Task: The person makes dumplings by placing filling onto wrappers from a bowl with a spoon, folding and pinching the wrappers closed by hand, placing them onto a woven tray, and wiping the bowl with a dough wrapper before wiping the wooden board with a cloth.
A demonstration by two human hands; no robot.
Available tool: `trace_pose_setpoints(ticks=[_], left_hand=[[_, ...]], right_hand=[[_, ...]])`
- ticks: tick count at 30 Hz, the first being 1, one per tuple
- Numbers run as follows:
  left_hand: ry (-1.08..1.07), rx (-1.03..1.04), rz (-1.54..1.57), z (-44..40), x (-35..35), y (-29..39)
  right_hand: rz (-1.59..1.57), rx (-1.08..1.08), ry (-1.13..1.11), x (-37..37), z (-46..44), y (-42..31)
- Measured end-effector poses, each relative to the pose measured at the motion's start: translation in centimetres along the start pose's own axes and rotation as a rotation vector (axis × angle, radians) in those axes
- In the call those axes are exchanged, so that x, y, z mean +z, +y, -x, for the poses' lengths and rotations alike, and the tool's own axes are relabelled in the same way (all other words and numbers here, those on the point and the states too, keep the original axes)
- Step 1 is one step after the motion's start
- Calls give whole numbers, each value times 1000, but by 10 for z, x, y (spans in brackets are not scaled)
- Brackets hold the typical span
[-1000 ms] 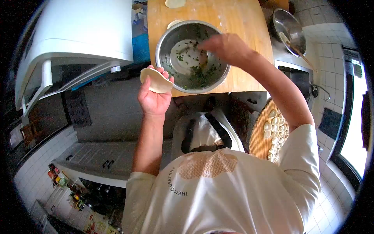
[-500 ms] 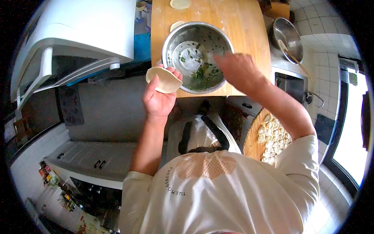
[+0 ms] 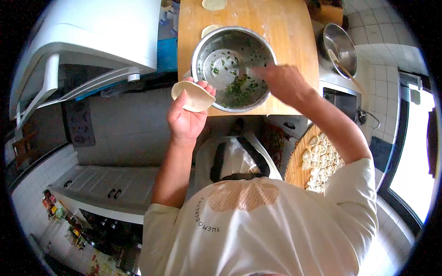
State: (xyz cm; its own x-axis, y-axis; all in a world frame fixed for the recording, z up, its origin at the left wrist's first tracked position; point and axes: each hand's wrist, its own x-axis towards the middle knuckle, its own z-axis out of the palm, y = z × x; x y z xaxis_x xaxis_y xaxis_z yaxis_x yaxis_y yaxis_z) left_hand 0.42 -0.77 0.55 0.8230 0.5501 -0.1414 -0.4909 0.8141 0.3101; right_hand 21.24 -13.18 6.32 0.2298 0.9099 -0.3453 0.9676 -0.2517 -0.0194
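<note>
My left hand [image 3: 188, 120] holds a round dumpling wrapper [image 3: 195, 97], thumb on top and fingers beneath, just off the near-left rim of a steel mixing bowl [image 3: 197, 50]. Chopped green filling [image 3: 240, 91] clings to the bowl's bottom and near side, with bits scattered on the walls. Over the bowl's right rim, my right hand [image 3: 287, 83] has its fingers curled together. Something greyish and blurred shows at its fingertips, too unclear to name. Beyond the bowl, another wrapper [image 3: 211, 30] lies partly hidden by the rim, and one more wrapper [image 3: 214, 4] sits farther back.
The bowl stands on a wooden table [image 3: 294, 41]. At right are a second steel bowl [image 3: 338, 41] with a wooden-handled utensil and a sink [image 3: 340, 101]. A round tray [image 3: 294, 172] of folded dumplings [image 3: 322, 156] is below right. A white appliance [image 3: 101, 37] fills the upper left.
My right hand has shifted slightly, staying over the bowl's right side. The wrapper remains in my left hand, tilted a little differently. The view has shifted slightly.
</note>
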Motion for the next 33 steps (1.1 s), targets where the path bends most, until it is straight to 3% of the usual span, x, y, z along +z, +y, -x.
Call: trace_pose_setpoints(ticks=[2, 6, 8, 9, 10, 13, 15, 16, 18, 19, 22, 24, 27, 29, 30, 32, 33], left_hand=[[10, -13, 5, 4, 0, -3], [10, 1, 8, 4, -3, -2], [-25, -4, 83, 4, -5, -1], [-23, -6, 84, 4, -4, -2], [-28, 1, 93, 4, -3, -2], [-32, 4, 100, 5, -5, -3], [-35, -3, 100, 5, -6, -3], [-43, 0, 101, 5, -6, -3], [-51, 3, 100, 3, -5, -3], [-46, -2, 105, 3, -4, -2], [-35, -1, 113, 6, -5, -2], [-34, 0, 122, 6, -6, -3], [-36, 9, 128, 7, -7, -3], [-51, 14, 138, 8, -7, -3], [-51, 11, 137, 9, -7, -2], [-50, 11, 118, 7, -8, 0], [-51, 15, 117, 6, -8, 0]], right_hand=[[-59, -89, 31, -2, 17, -1], [-30, 45, 84, -13, 1, 8], [98, 54, -156, -8, -1, 3], [-1, -22, -70, -2, 4, -2], [-16, -6, -146, -1, 9, -2], [-35, -4, -76, -6, 0, 5], [-213, -12, 225, -4, -17, 18], [-215, -6, 220, 2, -21, 20], [-215, -192, 300, 12, -30, 16], [-248, -141, 150, 11, -22, 9], [-239, -154, 128, -10, 5, 11], [-362, 21, 44, -35, 22, 16], [-384, -47, -107, -43, 32, 8], [-91, -99, -211, -21, 21, 4], [-93, -97, -210, -13, 16, 10], [-192, -153, 73, -4, 6, 24], [-168, -133, 68, -15, 9, 26]])
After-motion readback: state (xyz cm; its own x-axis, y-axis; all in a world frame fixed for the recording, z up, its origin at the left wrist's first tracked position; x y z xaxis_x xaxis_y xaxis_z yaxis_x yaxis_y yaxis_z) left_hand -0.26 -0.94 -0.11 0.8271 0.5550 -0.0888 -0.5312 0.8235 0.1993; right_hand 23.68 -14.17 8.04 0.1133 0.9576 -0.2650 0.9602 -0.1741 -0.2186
